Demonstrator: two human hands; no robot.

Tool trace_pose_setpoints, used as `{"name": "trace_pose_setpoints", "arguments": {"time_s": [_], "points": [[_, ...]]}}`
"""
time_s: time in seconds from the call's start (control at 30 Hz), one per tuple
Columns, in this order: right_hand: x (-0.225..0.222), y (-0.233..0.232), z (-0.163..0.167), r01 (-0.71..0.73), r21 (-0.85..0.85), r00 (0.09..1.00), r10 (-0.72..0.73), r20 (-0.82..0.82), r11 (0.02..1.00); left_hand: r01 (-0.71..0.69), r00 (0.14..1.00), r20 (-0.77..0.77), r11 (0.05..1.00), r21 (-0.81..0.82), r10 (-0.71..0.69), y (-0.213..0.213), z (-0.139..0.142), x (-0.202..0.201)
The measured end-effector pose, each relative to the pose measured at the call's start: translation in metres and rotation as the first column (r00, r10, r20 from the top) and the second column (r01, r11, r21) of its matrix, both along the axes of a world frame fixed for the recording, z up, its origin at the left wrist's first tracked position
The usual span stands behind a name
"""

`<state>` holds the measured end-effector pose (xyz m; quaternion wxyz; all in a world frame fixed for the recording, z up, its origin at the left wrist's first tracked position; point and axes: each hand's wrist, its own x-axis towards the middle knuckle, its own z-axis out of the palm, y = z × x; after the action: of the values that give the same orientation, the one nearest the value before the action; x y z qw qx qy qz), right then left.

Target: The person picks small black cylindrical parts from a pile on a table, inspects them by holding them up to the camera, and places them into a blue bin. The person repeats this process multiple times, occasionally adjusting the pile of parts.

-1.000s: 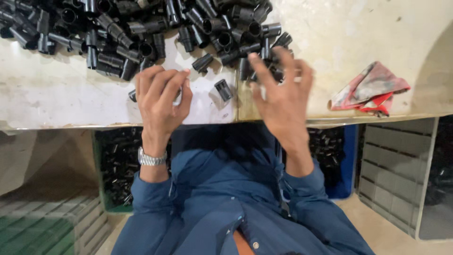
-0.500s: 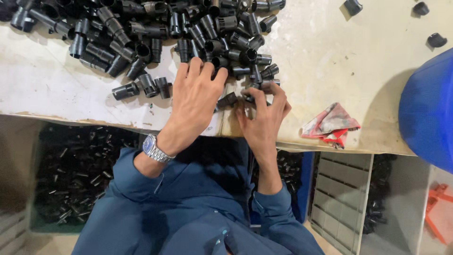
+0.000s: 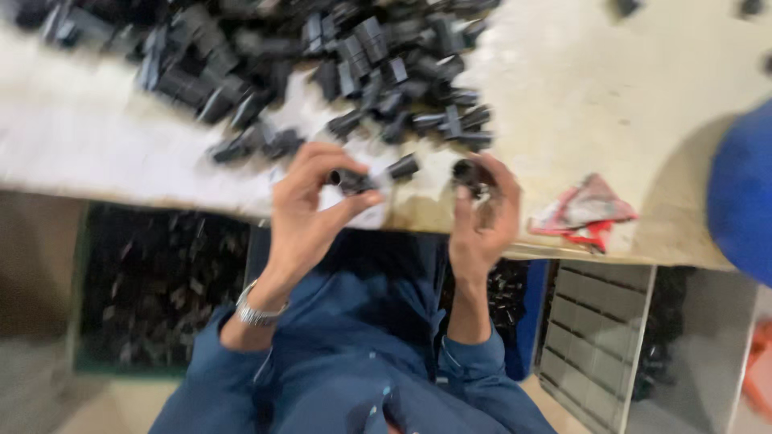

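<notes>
Red crumpled wrapper (image 3: 585, 213) (flattened, blurred) lies beside right hand (image 3: 482, 217).

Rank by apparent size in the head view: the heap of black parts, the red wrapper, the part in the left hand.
1. Heap of black parts.
2. Red wrapper.
3. Black part pinched by the left hand; blur makes its outline unsure.

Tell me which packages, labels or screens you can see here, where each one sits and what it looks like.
Crumpled wrapper: lies on the pale tabletop near its front edge, to the right of the right hand; flattened, roughly triangular, red with grey-white patches.
No labels, signs or screens show.
</notes>
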<state>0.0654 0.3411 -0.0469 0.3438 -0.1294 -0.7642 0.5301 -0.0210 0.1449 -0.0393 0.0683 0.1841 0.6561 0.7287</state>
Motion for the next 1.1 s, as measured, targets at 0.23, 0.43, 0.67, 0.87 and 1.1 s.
{"name": "trace_pose_setpoints", "arguments": {"time_s": [0.23,0.43,0.67,0.87,1.1], "points": [[0.020,-0.046,0.005,-0.295,-0.293,0.953,0.260,-0.153,0.910,0.068,0.862,0.389,0.836,0.544,-0.323,-0.003,-0.021,0.027],[0.023,-0.057,0.016,-0.192,-0.201,0.981,0.195,-0.007,0.961,0.029,0.787,0.452,0.757,0.653,-0.421,0.008,-0.029,0.035],[0.022,-0.060,0.019,-0.187,-0.166,0.980,0.196,0.042,0.968,0.012,0.779,0.453,0.733,0.680,-0.434,0.012,-0.043,0.042],[0.022,-0.061,0.020,-0.234,-0.146,0.972,0.236,-0.001,0.961,-0.012,0.752,0.500,0.748,0.664,-0.431,0.007,-0.037,0.043],[0.020,-0.067,0.027,-0.248,-0.114,0.967,0.253,0.024,0.962,0.029,0.810,0.507,0.884,0.466,-0.294,-0.006,-0.035,0.041]]}}
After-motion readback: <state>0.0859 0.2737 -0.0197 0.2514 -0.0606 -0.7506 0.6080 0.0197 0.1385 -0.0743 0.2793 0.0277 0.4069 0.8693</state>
